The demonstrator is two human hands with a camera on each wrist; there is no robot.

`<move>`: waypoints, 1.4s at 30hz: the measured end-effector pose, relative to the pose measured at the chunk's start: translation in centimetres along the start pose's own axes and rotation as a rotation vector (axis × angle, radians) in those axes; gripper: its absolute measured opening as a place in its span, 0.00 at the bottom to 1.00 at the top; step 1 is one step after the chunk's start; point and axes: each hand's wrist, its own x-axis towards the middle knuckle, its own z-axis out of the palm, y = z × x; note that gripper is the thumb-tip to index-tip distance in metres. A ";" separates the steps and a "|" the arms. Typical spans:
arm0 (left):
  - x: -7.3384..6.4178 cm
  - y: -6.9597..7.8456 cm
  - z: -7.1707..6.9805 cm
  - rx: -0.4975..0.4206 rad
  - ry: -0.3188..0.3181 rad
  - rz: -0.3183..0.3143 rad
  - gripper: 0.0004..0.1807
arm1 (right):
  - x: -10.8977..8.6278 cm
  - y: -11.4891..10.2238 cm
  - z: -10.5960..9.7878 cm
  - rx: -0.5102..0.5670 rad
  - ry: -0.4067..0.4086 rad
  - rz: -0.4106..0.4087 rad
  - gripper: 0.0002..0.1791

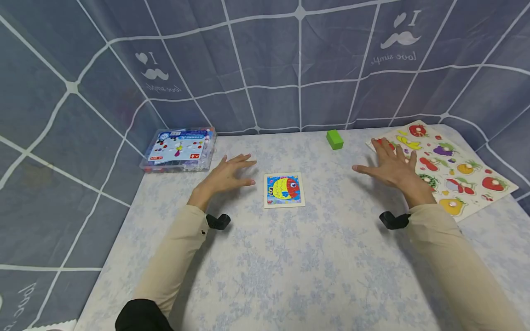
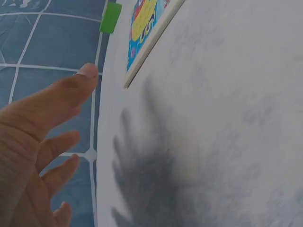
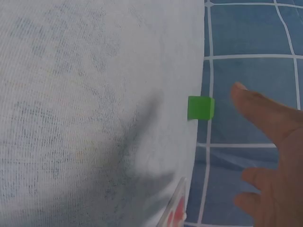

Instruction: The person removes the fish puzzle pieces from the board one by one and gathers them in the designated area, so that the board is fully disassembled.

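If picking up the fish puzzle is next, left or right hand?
Left, I'd say: the left hand is open, its thumb pointing toward the nearby fish puzzle. The right hand is also open but farther off, by the fruit board.

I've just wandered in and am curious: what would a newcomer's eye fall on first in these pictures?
Probably the fish picture puzzle, its red-and-yellow fish bright against blue, lying on the table between the left hand and the right hand. Next might come the large fruit picture board at the right, partly hidden by the right hand, then the small green block near the table's back edge.
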 end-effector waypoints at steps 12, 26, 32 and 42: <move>0.1 1.7 2.5 -0.209 -0.059 0.102 0.28 | 0.7 -1.0 0.4 0.052 0.044 -0.133 0.50; 0.2 2.6 3.7 -0.200 -0.072 0.132 0.22 | 2.2 -6.2 3.1 0.111 -0.012 -0.363 0.25; 0.2 2.4 4.0 -0.151 -0.070 0.143 0.23 | 2.4 -10.3 4.3 0.136 -0.060 -0.428 0.22; 0.2 2.7 3.8 -0.158 -0.105 0.117 0.23 | 3.5 -15.7 6.5 0.166 -0.166 -0.499 0.23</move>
